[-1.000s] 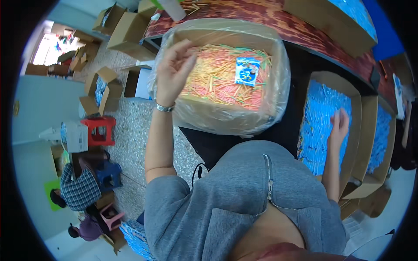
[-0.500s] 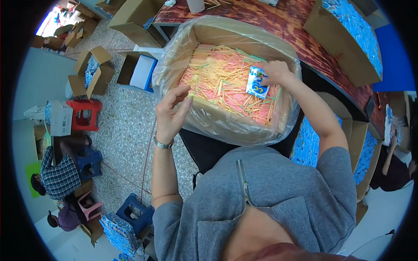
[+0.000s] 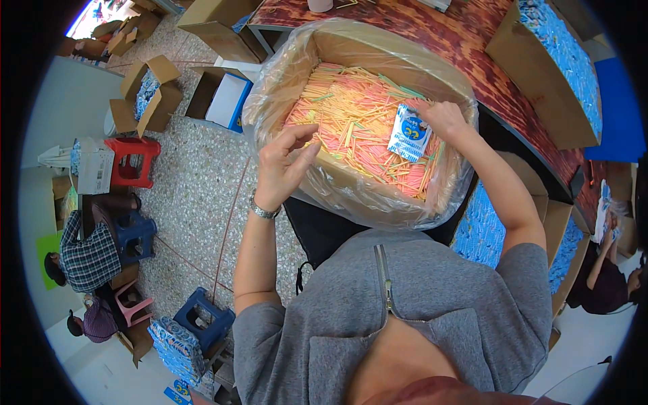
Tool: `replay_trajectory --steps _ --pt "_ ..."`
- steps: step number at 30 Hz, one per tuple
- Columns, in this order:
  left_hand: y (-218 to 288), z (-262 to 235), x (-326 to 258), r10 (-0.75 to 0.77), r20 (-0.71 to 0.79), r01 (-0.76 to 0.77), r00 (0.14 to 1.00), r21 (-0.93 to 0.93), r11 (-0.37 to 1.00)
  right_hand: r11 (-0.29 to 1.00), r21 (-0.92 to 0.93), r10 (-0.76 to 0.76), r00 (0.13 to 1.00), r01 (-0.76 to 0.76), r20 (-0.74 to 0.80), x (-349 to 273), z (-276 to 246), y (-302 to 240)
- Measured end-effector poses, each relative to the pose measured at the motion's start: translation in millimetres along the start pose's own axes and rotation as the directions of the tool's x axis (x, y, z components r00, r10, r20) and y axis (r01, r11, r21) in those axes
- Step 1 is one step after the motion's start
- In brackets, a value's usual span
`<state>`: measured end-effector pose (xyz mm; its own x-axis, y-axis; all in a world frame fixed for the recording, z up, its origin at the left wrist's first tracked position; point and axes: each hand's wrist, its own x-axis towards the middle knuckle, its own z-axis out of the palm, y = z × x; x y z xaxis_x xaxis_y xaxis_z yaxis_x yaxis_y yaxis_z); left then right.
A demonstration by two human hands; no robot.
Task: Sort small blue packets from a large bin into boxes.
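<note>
Blue-white packet (image 3: 408, 132) pinched in right hand (image 3: 442, 119)

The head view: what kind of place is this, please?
Probably a small packing workshop. A plastic-lined carton holds loose coloured sticks, the right hand holds a small packet, and more cartons stand on the floor.

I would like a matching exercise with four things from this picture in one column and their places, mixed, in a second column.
Things:
1. small blue and white packet
2. left hand
3. red stool
4. thin coloured sticks

Places:
A. on the speckled floor
B. filling the lined box
C. at the box's near rim
D. under the right hand

Pairs: 1-D, 2-C, 3-A, 4-B
</note>
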<state>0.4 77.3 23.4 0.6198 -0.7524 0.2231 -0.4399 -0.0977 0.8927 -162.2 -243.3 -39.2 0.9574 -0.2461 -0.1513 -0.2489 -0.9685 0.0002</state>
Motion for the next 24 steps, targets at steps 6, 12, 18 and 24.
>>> replay_trajectory --steps 6,12,18,24 --pt "4 19 10 0.095 0.071 -0.101 0.993 0.084 0.991 0.993 -0.121 0.007 0.999 -0.012 -0.047 -16 -6 2" --pt "17 58 24 0.142 0.19 -0.171 0.971 0.142 0.975 0.989 -0.086 -0.134 0.979 0.122 -0.154 -28 -47 3" --pt "20 117 30 0.19 0.164 -0.191 0.968 -0.007 0.981 0.833 0.38 -0.326 0.912 0.402 -0.25 -41 -102 -22" --pt "7 122 24 -0.12 0.305 0.196 0.945 -0.233 0.953 0.579 0.802 0.028 0.979 0.149 -0.202 -40 -109 -51"
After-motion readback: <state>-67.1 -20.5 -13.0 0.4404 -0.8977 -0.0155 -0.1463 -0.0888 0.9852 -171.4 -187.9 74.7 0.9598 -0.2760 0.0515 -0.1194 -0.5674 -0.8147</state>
